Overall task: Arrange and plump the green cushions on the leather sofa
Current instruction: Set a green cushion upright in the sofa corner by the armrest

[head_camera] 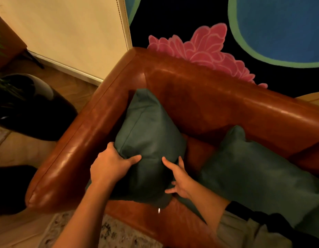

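Two hands [108, 164] [180, 181] flanking one green cushion [148, 133].

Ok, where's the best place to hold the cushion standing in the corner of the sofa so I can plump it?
Grip the corner cushion by its two side edges low down, coming from the front. It stands upright against the armrest and backrest, so only the front and sides are free.
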The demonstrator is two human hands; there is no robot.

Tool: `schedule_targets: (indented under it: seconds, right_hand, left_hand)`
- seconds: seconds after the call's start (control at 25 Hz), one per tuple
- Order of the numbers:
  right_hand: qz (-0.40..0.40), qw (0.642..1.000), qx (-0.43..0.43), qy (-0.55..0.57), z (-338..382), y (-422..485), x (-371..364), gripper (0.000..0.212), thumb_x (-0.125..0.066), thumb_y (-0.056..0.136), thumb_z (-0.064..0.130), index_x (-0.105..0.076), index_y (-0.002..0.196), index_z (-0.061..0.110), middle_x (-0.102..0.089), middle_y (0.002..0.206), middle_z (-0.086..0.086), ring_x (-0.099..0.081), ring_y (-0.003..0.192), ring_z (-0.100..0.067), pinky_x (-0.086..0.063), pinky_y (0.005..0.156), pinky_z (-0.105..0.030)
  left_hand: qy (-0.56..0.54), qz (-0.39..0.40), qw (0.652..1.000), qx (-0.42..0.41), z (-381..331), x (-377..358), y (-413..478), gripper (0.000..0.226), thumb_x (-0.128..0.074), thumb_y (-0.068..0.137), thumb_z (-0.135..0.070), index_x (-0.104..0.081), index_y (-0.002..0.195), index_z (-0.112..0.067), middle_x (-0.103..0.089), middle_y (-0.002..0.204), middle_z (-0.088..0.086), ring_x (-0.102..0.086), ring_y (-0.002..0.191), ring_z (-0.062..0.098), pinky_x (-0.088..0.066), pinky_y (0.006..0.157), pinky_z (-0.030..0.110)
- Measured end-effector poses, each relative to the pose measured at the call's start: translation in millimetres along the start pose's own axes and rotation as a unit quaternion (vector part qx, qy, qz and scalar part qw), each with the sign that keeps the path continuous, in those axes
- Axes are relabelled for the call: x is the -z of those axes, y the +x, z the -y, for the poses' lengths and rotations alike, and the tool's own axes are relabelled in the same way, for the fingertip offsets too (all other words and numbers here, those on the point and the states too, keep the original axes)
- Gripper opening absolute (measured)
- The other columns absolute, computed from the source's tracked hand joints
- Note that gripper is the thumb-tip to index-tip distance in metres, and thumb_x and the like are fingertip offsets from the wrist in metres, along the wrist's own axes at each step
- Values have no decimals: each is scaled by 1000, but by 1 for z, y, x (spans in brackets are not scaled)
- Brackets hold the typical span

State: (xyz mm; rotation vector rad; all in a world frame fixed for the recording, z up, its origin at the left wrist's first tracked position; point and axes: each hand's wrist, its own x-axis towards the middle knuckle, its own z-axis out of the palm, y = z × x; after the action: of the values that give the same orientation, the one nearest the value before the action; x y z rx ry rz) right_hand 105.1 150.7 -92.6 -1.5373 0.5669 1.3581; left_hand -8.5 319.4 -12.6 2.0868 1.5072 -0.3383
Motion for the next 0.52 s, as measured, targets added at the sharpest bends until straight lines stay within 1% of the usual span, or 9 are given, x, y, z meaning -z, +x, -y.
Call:
schedule_targets:
  seconds: [0.08, 0.12, 0.2, 0.28, 0.4, 0.48, 0.52]
  right_hand:
    - [1, 1000, 7, -20, -6, 3, -5, 109, -82, 78, 57, -8, 157, 59, -21, 172, 6, -25, 153, -41, -41, 103, -72]
    - [-1, 999, 9, -31, -9, 4, -8, 109, -81, 77, 59, -8, 158, 59, -23, 171, 5, -27, 152, -41, -43, 103, -72]
    - [0, 999, 11, -40, -9, 5, -11, 111, -80, 75, 63, -6, 158, 57, -23, 171, 3, -28, 152, -42, -44, 104, -72]
    - [13, 999, -2, -36, -7, 5, -12, 119, -81, 68, 69, -4, 158, 58, -20, 173, 2, -23, 154, -45, -42, 103, -74]
    - [44, 999, -9, -13, -5, 9, -13, 138, -84, 45, 72, -3, 156, 62, -13, 175, 1, -13, 155, -51, -38, 103, -80]
    - [62, 998, -5, 12, -6, 13, -19, 145, -87, 41, 66, 0, 156, 63, -11, 175, 4, -11, 157, -50, -33, 104, -83]
    - [71, 997, 2, 27, -7, 16, -23, 148, -90, 40, 63, 2, 156, 63, -12, 175, 7, -11, 157, -47, -29, 104, -85]
  left_hand:
    - [1, -21, 1000, -16, 14, -5, 4, 70, -70, 65, -78, -56, 115, -32, -72, 114, 4, -66, 109, 35, -56, 83, 46]
    - [7, -30, 999, -27, 21, -5, 6, 62, -69, 71, -74, -59, 114, -31, -73, 110, 4, -66, 107, 35, -55, 80, 45]
    - [26, -47, 997, -55, 31, -4, 7, 53, -66, 78, -70, -61, 111, -30, -74, 103, 2, -67, 100, 34, -54, 74, 44]
    - [35, -63, 994, -76, 34, -1, 4, 48, -64, 81, -69, -62, 109, -30, -74, 99, 2, -67, 98, 35, -51, 70, 42]
    - [59, -91, 989, -105, 31, 4, 0, 45, -62, 82, -68, -61, 108, -32, -74, 99, 4, -67, 99, 38, -51, 70, 42]
    - [75, -77, 989, -100, 29, 8, 0, 51, -62, 78, -74, -59, 111, -35, -74, 102, 3, -67, 102, 37, -52, 73, 43]
    - [71, -66, 992, -84, 29, 11, 3, 59, -62, 73, -79, -57, 115, -37, -74, 106, 2, -67, 105, 36, -53, 75, 44]
